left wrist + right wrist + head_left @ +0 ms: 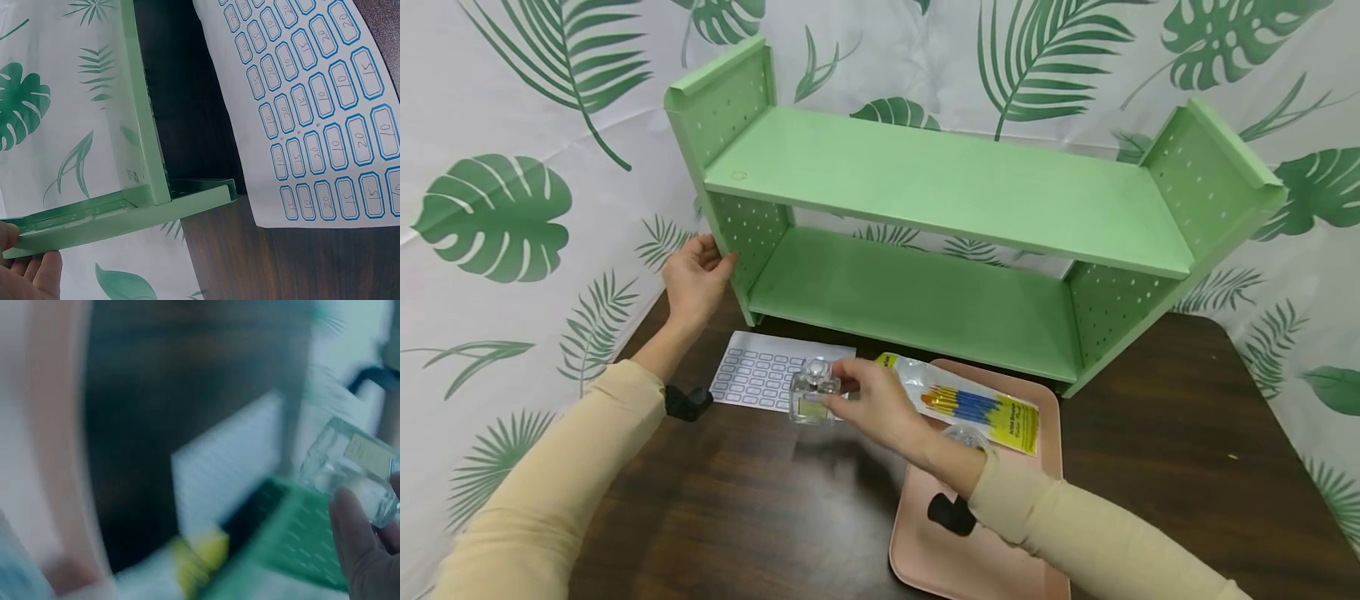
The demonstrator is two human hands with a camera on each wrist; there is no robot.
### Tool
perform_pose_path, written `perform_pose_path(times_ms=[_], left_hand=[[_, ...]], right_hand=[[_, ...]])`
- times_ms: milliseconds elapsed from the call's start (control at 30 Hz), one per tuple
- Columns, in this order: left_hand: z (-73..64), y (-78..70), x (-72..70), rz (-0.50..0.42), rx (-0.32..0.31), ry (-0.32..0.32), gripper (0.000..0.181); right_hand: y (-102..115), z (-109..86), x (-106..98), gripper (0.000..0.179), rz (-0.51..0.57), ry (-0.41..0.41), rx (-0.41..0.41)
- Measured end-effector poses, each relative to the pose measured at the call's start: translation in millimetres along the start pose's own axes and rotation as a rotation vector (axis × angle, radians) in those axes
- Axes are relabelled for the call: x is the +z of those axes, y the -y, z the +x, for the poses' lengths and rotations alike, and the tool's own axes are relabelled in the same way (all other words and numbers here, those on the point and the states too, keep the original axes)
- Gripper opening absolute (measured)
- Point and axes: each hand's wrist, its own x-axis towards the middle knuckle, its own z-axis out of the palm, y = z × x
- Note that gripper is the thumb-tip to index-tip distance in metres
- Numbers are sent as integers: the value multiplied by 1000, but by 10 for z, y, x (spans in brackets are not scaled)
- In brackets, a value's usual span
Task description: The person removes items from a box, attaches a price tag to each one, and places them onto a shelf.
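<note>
My left hand [694, 282] grips the edge of the left side panel of a green two-tier shelf [947, 185]. The left wrist view has the thumb on one face of the panel [119, 224] and the fingers [47, 275] on the other. My right hand [883, 406] pinches a clear square glass bottle [810, 407], which looks like a perfume bottle, with a faceted stopper and a pale label. It is held above the table, in front of the shelf and overlapping the label sheet [752, 371]. In the blurred right wrist view the bottle [347, 456] sits at the fingertips.
A pink tray [917, 542] lies at the front right, bearing a packet of paintbrushes [1015, 421] and a clear glass item [964, 435] partly behind my right wrist. The sheet carries handwritten numbers in blue frames. A leaf-patterned cloth [497, 217] hangs behind the dark wooden table [737, 517].
</note>
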Motion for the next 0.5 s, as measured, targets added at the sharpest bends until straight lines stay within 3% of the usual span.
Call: perform_pose_path(times_ms=[233,367,500], left_hand=[[17,14,-10,-7,-5,-1,26],[12,22,-12,-9,0,2,26],[2,22,-10,-8,12,1,26]], right_hand=[[623,222,-895,28,128,-27,72],[881,357,-1366,26,173,-134,68],[964,511,-1733,21,135,-228,58]])
